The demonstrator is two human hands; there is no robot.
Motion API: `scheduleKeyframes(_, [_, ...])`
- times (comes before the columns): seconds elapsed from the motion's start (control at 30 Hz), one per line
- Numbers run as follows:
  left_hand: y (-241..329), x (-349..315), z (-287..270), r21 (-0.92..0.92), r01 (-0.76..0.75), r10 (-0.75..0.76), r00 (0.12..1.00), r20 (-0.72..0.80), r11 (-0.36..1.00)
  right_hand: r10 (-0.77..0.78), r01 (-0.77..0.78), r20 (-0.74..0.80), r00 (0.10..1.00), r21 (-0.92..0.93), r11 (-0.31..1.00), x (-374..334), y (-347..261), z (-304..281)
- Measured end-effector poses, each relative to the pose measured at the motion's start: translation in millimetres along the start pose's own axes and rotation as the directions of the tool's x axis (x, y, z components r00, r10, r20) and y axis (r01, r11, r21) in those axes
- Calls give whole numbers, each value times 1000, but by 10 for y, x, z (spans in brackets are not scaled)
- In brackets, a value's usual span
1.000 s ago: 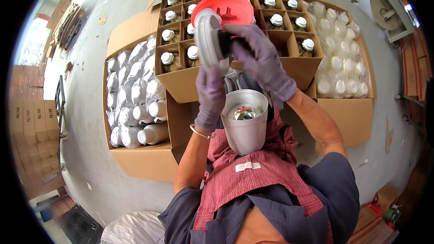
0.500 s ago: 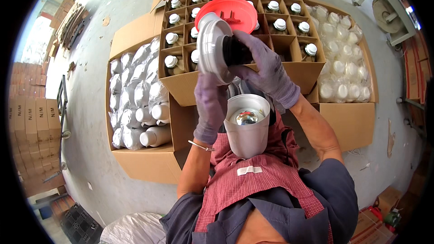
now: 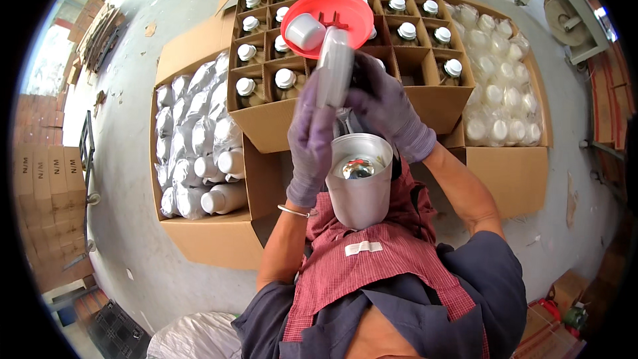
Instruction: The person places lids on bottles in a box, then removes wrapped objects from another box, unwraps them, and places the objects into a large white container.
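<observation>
My left hand (image 3: 311,136), in a purple-grey work glove, grips a pale grey round plastic part (image 3: 334,70), smeared by motion and seen edge-on. At its right side my gloved right hand (image 3: 392,110) is closed round a dark part (image 3: 361,74), mostly hidden by the fingers. Below both hands, a grey cylindrical flask casing (image 3: 361,199) stands upright on my lap with its mouth up. Inside it shows a shiny silvered glass liner (image 3: 358,169). Beyond the hands, a red plastic dish (image 3: 359,20) holds a pale grey cup (image 3: 305,30).
The dish rests on a divided cardboard carton (image 3: 266,123) of white-capped bottles (image 3: 285,78). To the left, an open carton (image 3: 209,242) holds bagged grey casings (image 3: 224,198). Another carton (image 3: 508,183) on the right contains bagged pale items (image 3: 495,103). Stacked cartons (image 3: 50,206) stand far left.
The grey round part has turned edge-on and moved slightly right, uncovering more of the cup in the dish. My right hand has shifted a little lower. The casing stays on my lap.
</observation>
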State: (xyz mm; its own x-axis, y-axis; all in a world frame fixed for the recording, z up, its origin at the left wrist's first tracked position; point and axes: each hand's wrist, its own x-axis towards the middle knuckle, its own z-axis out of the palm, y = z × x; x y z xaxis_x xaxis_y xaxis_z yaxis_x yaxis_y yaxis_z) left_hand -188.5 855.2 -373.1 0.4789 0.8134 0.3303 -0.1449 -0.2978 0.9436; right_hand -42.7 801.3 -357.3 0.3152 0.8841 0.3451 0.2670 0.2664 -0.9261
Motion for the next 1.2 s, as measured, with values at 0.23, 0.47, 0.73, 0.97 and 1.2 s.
scheduleKeyframes(0.23, [-162,-61,-427,172,-265,152,860,488,949,620,-694,313,719,278,664,-312,333,-609])
scheduleKeyframes(0.47, [-293,-123,-555,157,-372,122,625,771,915,347,-324,215,913,-136,936,-558,381,-270])
scheduleKeyframes(0.73, [-318,-235,-593,174,-349,100,642,760,921,296,-165,278,914,-412,896,-535,285,-18])
scheduleKeyframes(0.97, [-141,-447,-496,444,-458,-68,633,771,770,248,-78,476,844,-348,934,-634,597,-28])
scheduleKeyframes(1.2, [210,-297,-555,76,117,-118,993,4,990,225,-136,374,900,-249,959,-916,317,-481])
